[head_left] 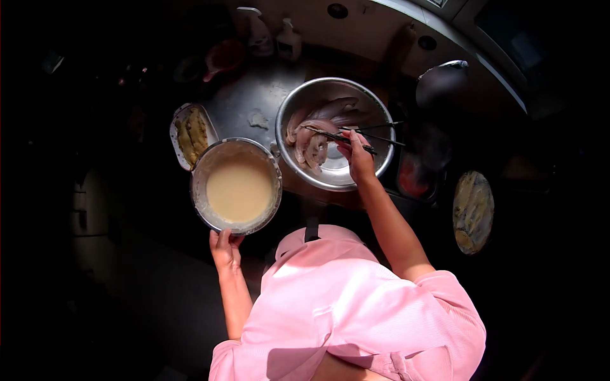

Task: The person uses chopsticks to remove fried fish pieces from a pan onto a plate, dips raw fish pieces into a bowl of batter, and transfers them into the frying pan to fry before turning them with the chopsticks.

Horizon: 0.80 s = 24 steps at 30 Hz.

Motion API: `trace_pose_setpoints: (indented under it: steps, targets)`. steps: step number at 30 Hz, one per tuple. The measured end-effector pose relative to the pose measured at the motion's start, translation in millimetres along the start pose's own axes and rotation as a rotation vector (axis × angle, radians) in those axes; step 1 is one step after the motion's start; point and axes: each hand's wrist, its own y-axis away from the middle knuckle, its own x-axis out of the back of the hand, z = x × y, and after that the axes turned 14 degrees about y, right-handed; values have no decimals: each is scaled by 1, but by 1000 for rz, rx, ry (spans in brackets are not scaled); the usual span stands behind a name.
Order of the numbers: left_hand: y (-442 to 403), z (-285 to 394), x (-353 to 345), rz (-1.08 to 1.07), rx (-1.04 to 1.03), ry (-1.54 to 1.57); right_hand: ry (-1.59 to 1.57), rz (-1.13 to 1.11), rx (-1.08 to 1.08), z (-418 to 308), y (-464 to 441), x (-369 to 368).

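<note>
My right hand (358, 154) is closed on dark chopsticks (327, 133) over a large metal bowl (298, 177). The tips of the chopsticks reach pale, pinkish strips of raw fish or meat (316, 145) lying in that bowl. At its near rim, my left hand (225, 247) grips a smaller metal bowl (198, 202) holding a cream-coloured batter-like liquid (238, 188). This bowl stands to the left of the large one. More dark sticks (387, 124) cross the large bowl's right rim; whether they belong to the held pair I cannot tell.
A white tray (173, 136) with yellowish pieces touches the batter bowl's upper left. A plate of coated pieces (473, 213) is at the far right. Spray and pump bottles (289, 43) stand behind. A red container (414, 178) sits right of the large bowl. Dark shadow hides the surroundings.
</note>
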Motion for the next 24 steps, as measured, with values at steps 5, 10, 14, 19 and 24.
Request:
trace_pose_setpoints:
  steps: [5, 10, 14, 19, 24]
  targets:
    - [-22, 6, 1, 11, 55, -40, 812, -206, 775, 1, 37, -13]
    - [-32, 15, -10, -34, 108, -69, 883, -234, 943, 15, 47, -25]
    - [-33, 17, -20, -52, 112, -63, 925, -203, 969, 20, 45, -28]
    - [-37, 15, -22, -72, 124, -75, 956, -220, 1079, 35, 30, -30]
    - [-42, 13, -20, -79, 128, -87, 962, -159, 997, 36, 16, -45]
